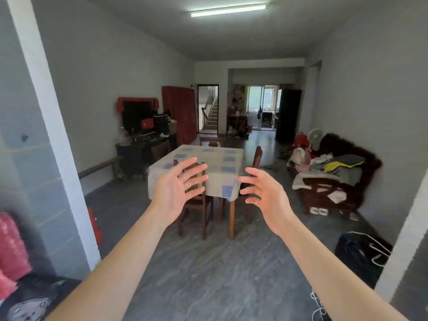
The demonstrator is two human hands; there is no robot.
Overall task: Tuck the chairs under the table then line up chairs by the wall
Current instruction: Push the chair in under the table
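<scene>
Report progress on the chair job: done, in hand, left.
Done: the near chair and the right chair look pushed in against the table; a far chair shows only its top. In hand: nothing; the left hand and right hand hover open in the air, touching no chair. Left: lining the chairs up by the wall; no chair in view stands at one.

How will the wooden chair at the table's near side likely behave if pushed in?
The near chair looks like solid dark wood, so probably rigid and heavy. Its thin legs stand on the smooth grey floor, so it should slide, not roll. Pushed high on its back, it might tip.
</scene>
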